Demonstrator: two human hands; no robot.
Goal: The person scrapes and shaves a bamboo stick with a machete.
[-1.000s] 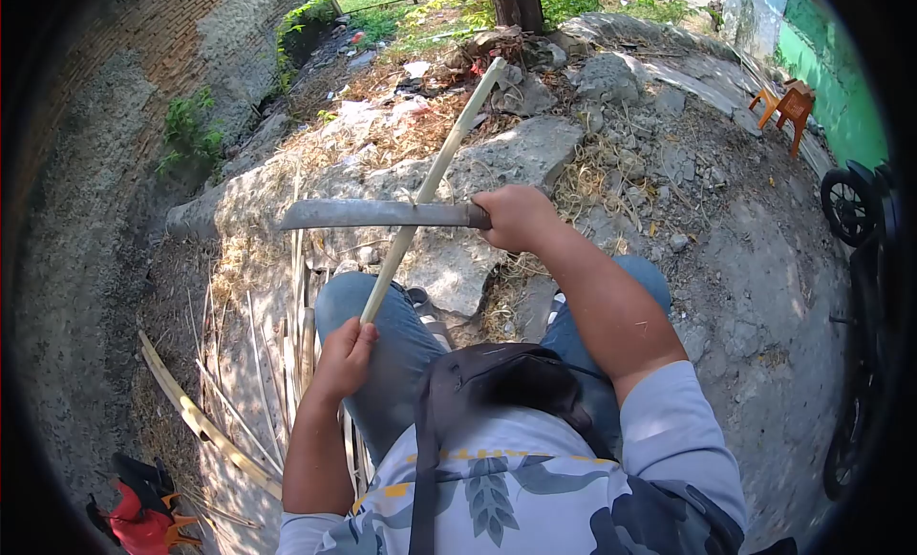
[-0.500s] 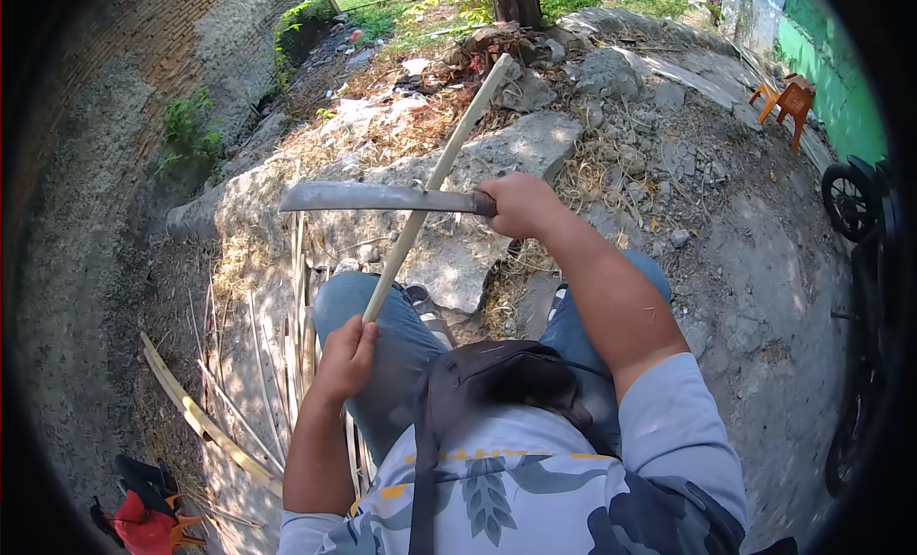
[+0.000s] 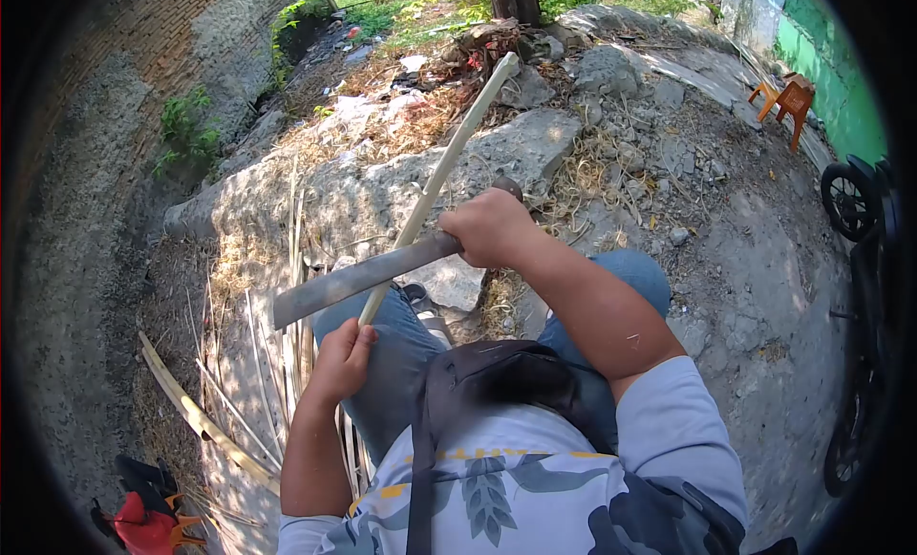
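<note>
My left hand (image 3: 345, 356) is closed around the lower end of a long pale bamboo strip (image 3: 446, 163), which slants up and away to the right. In my right hand (image 3: 492, 227) is the dark handle of a machete (image 3: 355, 282). Its broad grey blade points left and lies across the lower part of the strip, a little above my left hand. Whether the edge bites into the strip I cannot tell. The handle's rounded end shows beyond my fist.
Several thin bamboo strips (image 3: 293, 364) lie on the ground at my left, with a wider curved piece (image 3: 205, 426) farther out. A broken concrete slab (image 3: 516, 154) is ahead. An orange chair (image 3: 793, 101) and a motorcycle (image 3: 855, 211) stand at the right; a red object (image 3: 143, 522) is at lower left.
My right hand has drawn the machete down along the strip towards my left hand, and the blade now tilts down to the left. My left hand has barely moved.
</note>
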